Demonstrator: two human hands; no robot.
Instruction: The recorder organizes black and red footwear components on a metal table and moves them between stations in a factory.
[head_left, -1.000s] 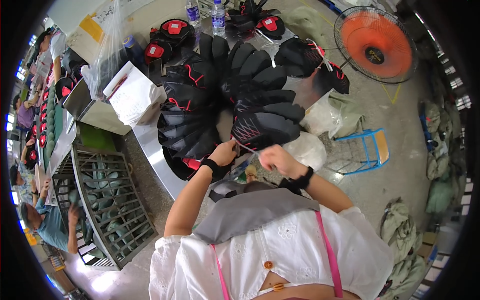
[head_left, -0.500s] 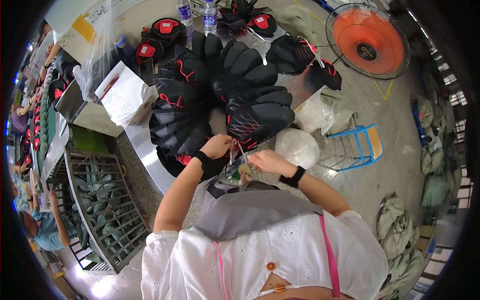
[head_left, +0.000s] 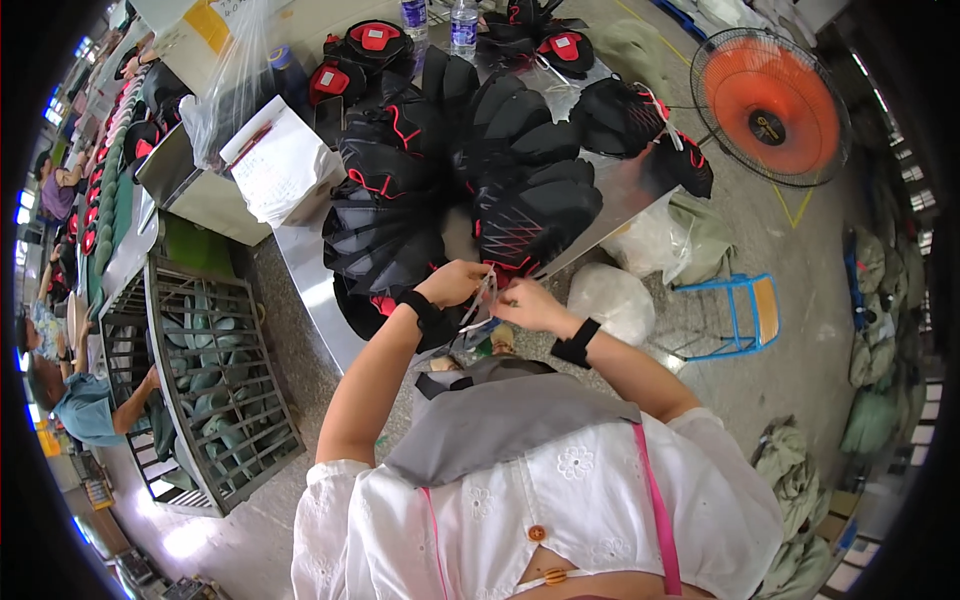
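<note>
At the front edge of the metal table (head_left: 306, 290), my left hand (head_left: 455, 284) is closed on a thin white strip (head_left: 484, 296). My right hand (head_left: 532, 305) meets it from the other side, its fingertips pinched on the same strip, which hangs in loops between them. Just beyond my fingers lies a black shoe upper (head_left: 520, 228) with red crisscross lines and red edging. More black shoe uppers (head_left: 385, 235) are fanned out in overlapping rows to its left and behind.
At the back stand water bottles (head_left: 463, 28); a paper pad (head_left: 280, 165) lies at left. An orange fan (head_left: 768, 105) and a blue-framed stool (head_left: 735, 318) stand right, near a white plastic bag (head_left: 612, 303). A slatted crate (head_left: 205, 400) of green pieces is left, with a person (head_left: 88, 405) beside it.
My right hand has come closer to my left, and the strip is now bunched between them. The whole view has shifted, and the person by the crate has reached an arm toward it.
</note>
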